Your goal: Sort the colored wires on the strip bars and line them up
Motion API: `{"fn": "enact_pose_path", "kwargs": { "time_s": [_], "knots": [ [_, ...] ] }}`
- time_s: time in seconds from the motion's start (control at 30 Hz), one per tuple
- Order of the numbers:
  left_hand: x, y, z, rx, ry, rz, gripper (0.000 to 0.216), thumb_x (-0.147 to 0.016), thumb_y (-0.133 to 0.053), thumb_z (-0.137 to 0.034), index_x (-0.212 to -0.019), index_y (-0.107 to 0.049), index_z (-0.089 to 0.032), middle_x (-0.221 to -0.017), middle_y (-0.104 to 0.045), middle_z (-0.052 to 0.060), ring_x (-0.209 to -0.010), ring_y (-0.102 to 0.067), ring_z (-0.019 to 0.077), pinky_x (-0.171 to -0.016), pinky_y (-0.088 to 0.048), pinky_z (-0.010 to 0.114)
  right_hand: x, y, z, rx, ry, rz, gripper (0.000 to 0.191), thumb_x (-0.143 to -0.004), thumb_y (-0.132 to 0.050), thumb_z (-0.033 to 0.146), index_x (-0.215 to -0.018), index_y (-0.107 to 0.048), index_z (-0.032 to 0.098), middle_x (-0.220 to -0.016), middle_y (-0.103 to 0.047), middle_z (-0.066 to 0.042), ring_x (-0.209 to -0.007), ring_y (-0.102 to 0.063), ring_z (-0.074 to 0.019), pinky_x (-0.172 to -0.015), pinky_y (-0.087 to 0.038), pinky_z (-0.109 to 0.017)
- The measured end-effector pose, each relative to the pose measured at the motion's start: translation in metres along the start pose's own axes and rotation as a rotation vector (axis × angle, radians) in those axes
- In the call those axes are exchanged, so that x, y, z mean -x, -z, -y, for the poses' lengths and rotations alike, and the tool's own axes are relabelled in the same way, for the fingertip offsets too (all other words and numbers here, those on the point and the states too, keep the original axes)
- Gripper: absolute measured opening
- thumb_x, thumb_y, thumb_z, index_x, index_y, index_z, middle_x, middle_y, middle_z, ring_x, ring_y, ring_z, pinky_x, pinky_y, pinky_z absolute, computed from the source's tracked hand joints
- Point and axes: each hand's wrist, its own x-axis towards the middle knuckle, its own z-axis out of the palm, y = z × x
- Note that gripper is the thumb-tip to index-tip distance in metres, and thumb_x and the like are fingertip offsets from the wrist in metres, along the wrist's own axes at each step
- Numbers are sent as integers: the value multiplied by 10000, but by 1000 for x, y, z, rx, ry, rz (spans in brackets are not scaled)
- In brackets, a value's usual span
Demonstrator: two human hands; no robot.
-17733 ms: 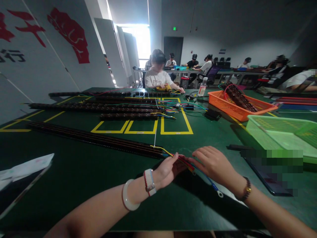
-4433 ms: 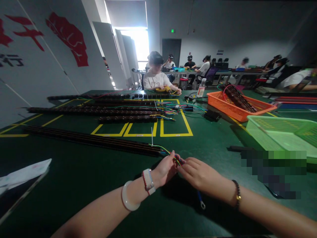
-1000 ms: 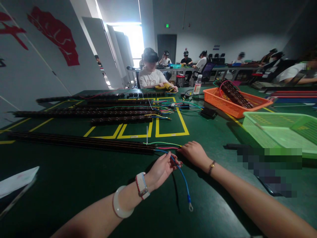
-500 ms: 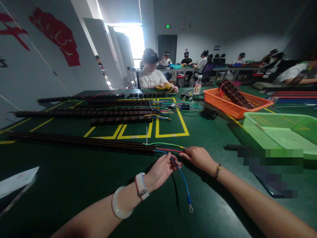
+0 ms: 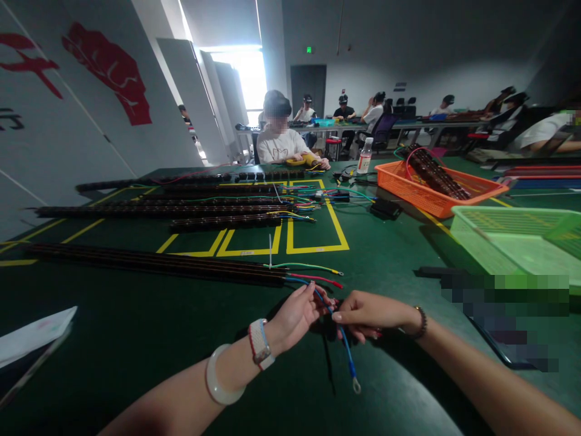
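Observation:
A long dark strip [image 5: 149, 261] lies across the green table [image 5: 136, 327] in front of me, with coloured wires at its right end. My left hand [image 5: 297, 315] pinches the blue wire [image 5: 347, 354] close to the strip's end. My right hand [image 5: 370, 315] closes its fingers on the same blue wire a little further along. The wire's free end with a ring terminal [image 5: 357, 384] hangs toward me. A red wire [image 5: 320, 280] and a green wire [image 5: 308, 266] lie loose on the table beyond my hands.
More dark strips [image 5: 167, 211] with wires lie further back near yellow floor-tape boxes [image 5: 295, 239]. An orange basket [image 5: 436, 191] and a green basket [image 5: 512, 242] stand at the right. A paper [image 5: 31, 330] lies at the left. A person sits opposite; others work behind.
My right hand has left the red and green wires and come back toward me onto the blue wire beside my left hand. The red and green wires now lie free.

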Motion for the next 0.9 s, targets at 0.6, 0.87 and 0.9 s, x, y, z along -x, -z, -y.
{"fn": "enact_pose_path", "kwargs": {
  "time_s": [0.6, 0.87, 0.9],
  "knots": [
    [4, 0, -3, -194, 111, 175, 321, -929, -354, -344, -878, -537, -84, -952, -667, 215, -900, -656, 256, -820, -471, 391, 1, 13, -1, 560, -114, -518, 518, -864, -426, 515, -538, -562, 136, -479, -490, 10, -433, -344, -67, -440, -258, -208],
    [9, -7, -8, -284, 107, 206, 294, -935, -323, -283, -802, -513, -104, -925, -672, 202, -847, -662, 224, -808, -470, 372, -4, 4, -3, 820, -168, -507, 490, -896, -394, 449, -576, -611, 147, -488, -488, -6, -419, -322, -71, -441, -220, -223],
    [9, -6, -8, -284, 105, 209, 288, -934, -324, -283, -803, -510, -106, -924, -672, 200, -851, -661, 224, -811, -469, 374, -5, 3, -2, 848, -178, -514, 490, -899, -390, 450, -590, -622, 150, -505, -510, -15, -426, -342, -74, -446, -225, -223]
  ]
}}
